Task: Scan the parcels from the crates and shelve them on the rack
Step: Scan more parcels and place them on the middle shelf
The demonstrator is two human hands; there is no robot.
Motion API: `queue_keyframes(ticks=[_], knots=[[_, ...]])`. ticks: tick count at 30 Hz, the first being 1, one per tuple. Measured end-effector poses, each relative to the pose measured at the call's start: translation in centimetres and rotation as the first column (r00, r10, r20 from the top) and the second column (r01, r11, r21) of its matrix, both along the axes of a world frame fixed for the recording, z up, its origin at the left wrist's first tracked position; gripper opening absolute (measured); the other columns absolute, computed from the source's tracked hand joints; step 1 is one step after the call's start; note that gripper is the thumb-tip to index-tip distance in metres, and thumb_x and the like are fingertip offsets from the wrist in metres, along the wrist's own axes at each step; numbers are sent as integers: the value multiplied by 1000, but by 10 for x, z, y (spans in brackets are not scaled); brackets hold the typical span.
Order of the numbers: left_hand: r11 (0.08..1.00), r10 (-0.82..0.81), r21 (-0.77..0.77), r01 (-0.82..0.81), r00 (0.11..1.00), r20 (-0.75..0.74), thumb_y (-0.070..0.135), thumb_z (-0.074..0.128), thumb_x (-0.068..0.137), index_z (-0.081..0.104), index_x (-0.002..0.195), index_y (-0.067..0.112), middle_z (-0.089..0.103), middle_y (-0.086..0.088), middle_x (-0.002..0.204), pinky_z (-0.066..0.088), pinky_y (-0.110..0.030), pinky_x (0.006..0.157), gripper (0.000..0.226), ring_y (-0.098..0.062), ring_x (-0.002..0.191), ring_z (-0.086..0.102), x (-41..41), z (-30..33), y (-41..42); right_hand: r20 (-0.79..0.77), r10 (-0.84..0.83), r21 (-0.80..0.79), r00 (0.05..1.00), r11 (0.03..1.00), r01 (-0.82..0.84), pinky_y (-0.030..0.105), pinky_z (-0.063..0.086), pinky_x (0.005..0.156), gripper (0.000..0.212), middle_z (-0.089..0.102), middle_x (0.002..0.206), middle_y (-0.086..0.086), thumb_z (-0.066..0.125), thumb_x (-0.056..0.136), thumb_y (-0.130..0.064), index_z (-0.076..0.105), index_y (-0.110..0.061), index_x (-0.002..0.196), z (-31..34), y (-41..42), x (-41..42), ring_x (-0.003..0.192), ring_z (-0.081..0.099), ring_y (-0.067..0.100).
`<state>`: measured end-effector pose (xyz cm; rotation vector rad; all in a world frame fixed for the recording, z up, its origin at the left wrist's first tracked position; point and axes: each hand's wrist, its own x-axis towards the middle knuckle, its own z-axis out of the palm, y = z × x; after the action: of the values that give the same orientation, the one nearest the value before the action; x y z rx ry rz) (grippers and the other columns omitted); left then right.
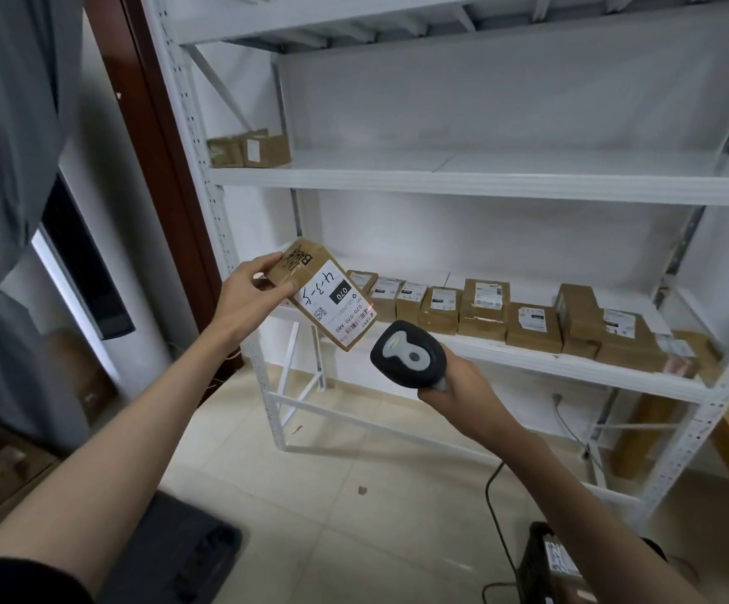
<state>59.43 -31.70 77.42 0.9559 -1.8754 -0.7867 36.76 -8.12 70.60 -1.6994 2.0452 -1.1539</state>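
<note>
Step in hand: we judge this to be the scan, before shelving.

Parcel: the small brown parcel is up in the air in front of the rack, not resting on any shelf. We hold it tilted so its white label faces up and toward the scanner.

Why tilted so: a reddish spot of light sits at the label's barcode edge, just above the scanner head; we take the tilt as meant to present the barcode squarely to the beam.

Left hand: our left hand grasps the parcel by its far short end, thumb on top, fingers curled beneath, leaving the label uncovered.

Right hand: our right hand is clenched round the grip of the scanner, head aimed up at the label, near it but apart. Whether a finger presses the trigger we cannot tell.

Cable: a dark cable runs from the scanner down toward the floor.

Lower shelf: a row of shelved parcels lies label-up, close together, starting just behind the held parcel.

Middle shelf: two boxes at its left end, the rest bare.

Crate: a dark crate at the lower right, partly cut off.

Next move, our judgement: set the parcel at the row's left end.
</note>
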Motion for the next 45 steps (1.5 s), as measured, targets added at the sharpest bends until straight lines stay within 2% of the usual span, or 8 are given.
queue_keyframes(ticks=[8,15,24,28,33,37,40,45], knots=[[999,23,-35,-24,999,-27,31,78,83,62,136,31,60,9,126,45,-9,76,56,2,99,62,-5,6,-14,-1,56,-5,998,998,-56,27,44,82,51,59,102,-11,71,86,-7,55,-16,133,9,-18,-20,99,56,14],[996,72,-43,-73,997,-23,28,78,85,62,137,28,60,10,124,44,-2,70,55,7,96,61,-19,12,-29,10,110,-8,994,994,-110,28,48,77,40,56,88,-18,72,87,-7,54,-24,119,16,-47,-38,88,57,12],[991,135,24,-133,988,-72,38,76,85,60,139,29,63,4,130,49,-32,99,57,-11,111,60,-38,21,-93,132,127,-57,983,991,-121,16,49,60,25,66,89,-5,67,89,-7,59,-18,111,52,-144,-51,74,63,8],[985,150,112,-133,976,-158,45,75,79,50,146,31,65,3,126,47,-16,79,73,-1,101,62,-50,30,-139,222,143,-142,965,983,-113,14,50,70,30,67,99,-10,69,90,-11,59,-21,117,72,-207,-52,89,64,3],[962,204,234,-139,938,-281,47,74,72,46,146,31,66,2,117,45,-46,110,81,-18,114,62,-67,45,-213,397,138,-207,907,977,-58,25,60,71,23,74,101,8,65,95,-8,63,-11,117,107,-291,-63,81,71,13],[946,200,314,-77,903,-380,52,74,71,37,150,28,67,0,115,48,-36,105,91,-15,108,66,-85,67,-269,462,218,-216,859,968,-130,33,61,76,15,74,106,8,64,96,-6,65,-19,105,139,-351,-90,82,71,13],[930,198,366,-22,870,-452,42,74,80,35,151,24,64,-1,117,52,-30,99,83,-14,104,66,-103,86,-309,471,207,-223,858,968,-111,37,61,79,19,73,109,9,64,97,-7,66,-15,113,152,-386,-112,88,72,17],[894,224,444,65,792,-567,33,73,83,36,147,17,57,-3,119,56,-36,99,75,-12,102,63,-150,111,-354,558,130,-252,819,968,18,27,61,67,23,73,103,12,64,96,-8,65,-7,119,151,-430,-133,77,71,12]])
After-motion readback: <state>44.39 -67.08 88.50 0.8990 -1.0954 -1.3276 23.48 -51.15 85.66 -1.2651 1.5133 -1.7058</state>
